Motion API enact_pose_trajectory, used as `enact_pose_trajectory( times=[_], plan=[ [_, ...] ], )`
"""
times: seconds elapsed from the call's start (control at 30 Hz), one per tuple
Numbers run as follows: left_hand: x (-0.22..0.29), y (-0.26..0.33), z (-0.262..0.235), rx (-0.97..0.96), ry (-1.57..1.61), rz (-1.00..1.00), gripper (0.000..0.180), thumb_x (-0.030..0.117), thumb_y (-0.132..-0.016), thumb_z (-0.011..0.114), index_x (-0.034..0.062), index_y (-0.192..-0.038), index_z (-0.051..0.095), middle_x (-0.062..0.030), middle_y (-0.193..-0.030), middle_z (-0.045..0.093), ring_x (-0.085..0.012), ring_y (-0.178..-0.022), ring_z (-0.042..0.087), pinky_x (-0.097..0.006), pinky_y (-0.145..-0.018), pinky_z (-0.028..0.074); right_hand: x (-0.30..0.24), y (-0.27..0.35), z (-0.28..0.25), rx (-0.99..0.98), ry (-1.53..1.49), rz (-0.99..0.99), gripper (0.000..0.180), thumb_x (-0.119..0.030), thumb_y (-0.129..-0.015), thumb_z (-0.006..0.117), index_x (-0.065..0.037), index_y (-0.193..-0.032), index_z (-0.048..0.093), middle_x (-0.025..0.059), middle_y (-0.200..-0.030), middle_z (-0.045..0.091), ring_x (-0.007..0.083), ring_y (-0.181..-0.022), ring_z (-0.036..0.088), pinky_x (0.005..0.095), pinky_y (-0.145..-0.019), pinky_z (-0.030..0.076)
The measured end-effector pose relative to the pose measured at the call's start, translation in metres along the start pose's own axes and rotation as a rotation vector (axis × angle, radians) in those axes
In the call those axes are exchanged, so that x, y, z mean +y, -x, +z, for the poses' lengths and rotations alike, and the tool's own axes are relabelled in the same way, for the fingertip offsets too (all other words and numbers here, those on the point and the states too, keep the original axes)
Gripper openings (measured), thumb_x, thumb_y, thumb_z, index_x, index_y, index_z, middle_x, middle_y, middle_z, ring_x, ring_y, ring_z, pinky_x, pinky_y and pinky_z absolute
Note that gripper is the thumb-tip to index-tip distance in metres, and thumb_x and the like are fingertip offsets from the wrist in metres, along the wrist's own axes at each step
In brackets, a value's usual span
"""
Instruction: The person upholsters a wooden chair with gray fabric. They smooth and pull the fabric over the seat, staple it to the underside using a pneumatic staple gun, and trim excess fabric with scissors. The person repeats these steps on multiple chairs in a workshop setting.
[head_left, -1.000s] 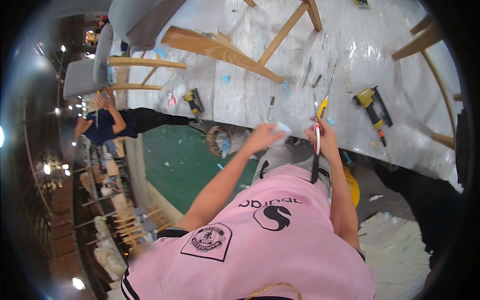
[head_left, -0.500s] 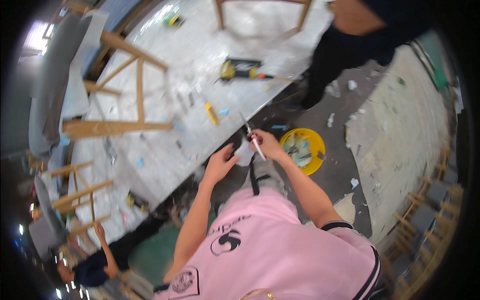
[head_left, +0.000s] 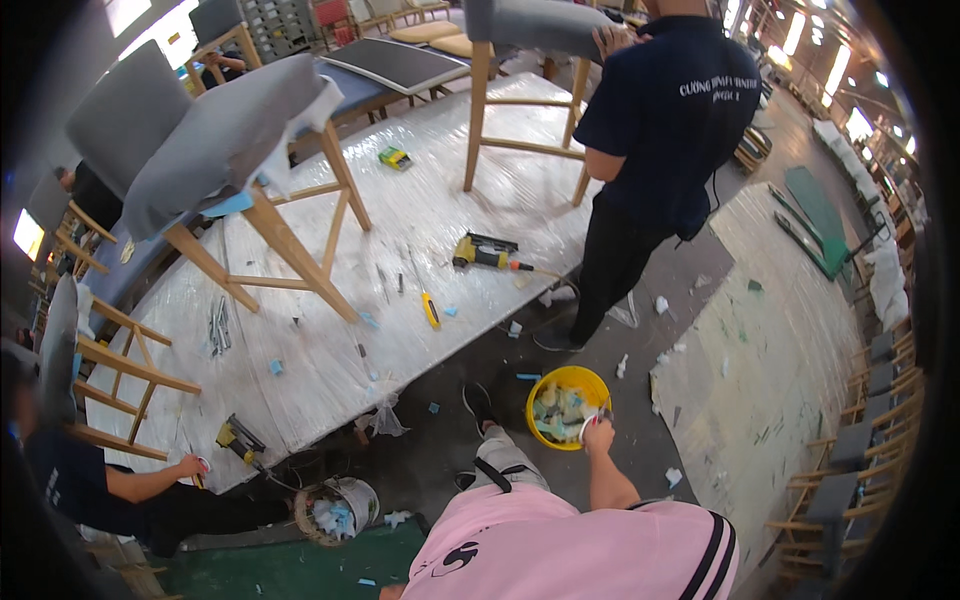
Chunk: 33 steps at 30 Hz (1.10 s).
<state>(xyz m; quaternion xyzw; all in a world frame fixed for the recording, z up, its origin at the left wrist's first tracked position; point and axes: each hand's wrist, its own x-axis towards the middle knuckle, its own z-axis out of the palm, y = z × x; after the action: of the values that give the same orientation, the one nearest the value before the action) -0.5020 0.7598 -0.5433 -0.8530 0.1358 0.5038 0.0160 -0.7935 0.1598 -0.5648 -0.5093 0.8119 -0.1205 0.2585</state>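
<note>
My right hand [head_left: 598, 437] is closed around what looks like a pair of scissors [head_left: 586, 430] with white-and-red handles; their blades are hard to make out. It is at the right rim of a yellow bucket [head_left: 533, 422] on the floor, which holds pale foam and fabric scraps [head_left: 560, 405]. Of my left arm, only a sliver of skin shows at the lower edge; that hand is out of view.
A plastic-covered table [head_left: 350, 350] bears grey upholstered chairs [head_left: 215, 135], a yellow-black staple gun [head_left: 485, 252] and a yellow-handled screwdriver [head_left: 430, 310]. One co-worker [head_left: 655, 130] stands by the far chair, another [head_left: 75, 490] at left. A scrap-filled basket [head_left: 362, 498] stands nearby.
My right hand has moved from in front of my body, with the scissors, down to the bucket. My left hand has dropped out of view. The view has tilted up and shows more of the room.
</note>
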Motion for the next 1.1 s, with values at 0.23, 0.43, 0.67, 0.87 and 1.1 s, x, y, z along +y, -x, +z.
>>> enact_pose_trajectory(
  times=[0.23, 0.43, 0.67, 0.87, 1.1],
  plan=[
    [-0.028, -0.007, 0.018, 0.045, -0.33, 0.56, 0.027, 0.025, -0.09, 0.053, 0.0059, -0.09, 0.072, -0.0225, -0.098, 0.072, -0.0416, -0.09, 0.069, -0.052, -0.081, 0.055, -0.035, 0.045, 0.05, -0.681, -0.688, -0.08, 0.026, -0.025, -0.092, 0.073, -0.003, -0.106, 0.067, 0.0085, -0.077, 0.069, 0.0196, -0.063, 0.069, 0.0335, -0.053, 0.053],
    [0.199, -0.076, -0.137, 0.548, 0.734, 0.625, 0.034, 0.027, -0.1, 0.064, -0.0002, -0.12, 0.07, -0.002, -0.08, 0.067, -0.0109, -0.067, 0.058, -0.029, -0.063, 0.048, -0.304, 0.094, 0.01, -0.985, -0.637, -0.671, 0.041, -0.017, -0.095, 0.072, -0.001, -0.132, 0.062, 0.0014, -0.083, 0.067, 0.0076, -0.067, 0.062, 0.0239, -0.059, 0.051],
    [0.4, 0.011, -0.377, 0.581, 1.678, 0.624, 0.037, 0.028, -0.103, 0.062, 0.0004, -0.127, 0.066, -0.0086, -0.111, 0.071, -0.0147, -0.088, 0.067, -0.029, -0.076, 0.054, -0.505, 0.094, -0.026, -1.054, -0.526, -1.181, 0.041, -0.024, -0.086, 0.084, -0.003, -0.117, 0.068, -0.0044, -0.072, 0.054, 0.005, -0.062, 0.046, 0.0245, -0.054, 0.037],
    [0.523, 0.048, -0.538, 0.754, 1.757, 0.961, 0.038, 0.027, -0.101, 0.063, 0.0042, -0.131, 0.064, -0.0077, -0.104, 0.068, -0.0155, -0.086, 0.064, -0.032, -0.078, 0.053, -0.641, 0.085, -0.066, -1.126, -0.355, -1.328, 0.035, -0.03, -0.085, 0.085, -0.006, -0.107, 0.071, -0.0057, -0.066, 0.049, 0.0045, -0.06, 0.041, 0.0246, -0.053, 0.034],
    [0.601, 0.05, -0.622, 1.093, 1.997, 0.922, 0.023, 0.027, -0.095, 0.073, 0.0057, -0.104, 0.068, -0.0057, -0.092, 0.07, -0.0122, -0.068, 0.061, -0.028, -0.067, 0.052, -0.787, 0.08, -0.094, -1.104, -0.04, -1.863, 0.051, -0.044, -0.081, 0.086, -0.004, -0.109, 0.071, -0.0003, -0.064, 0.05, 0.0102, -0.06, 0.041, 0.0298, -0.055, 0.034]
  ],
)
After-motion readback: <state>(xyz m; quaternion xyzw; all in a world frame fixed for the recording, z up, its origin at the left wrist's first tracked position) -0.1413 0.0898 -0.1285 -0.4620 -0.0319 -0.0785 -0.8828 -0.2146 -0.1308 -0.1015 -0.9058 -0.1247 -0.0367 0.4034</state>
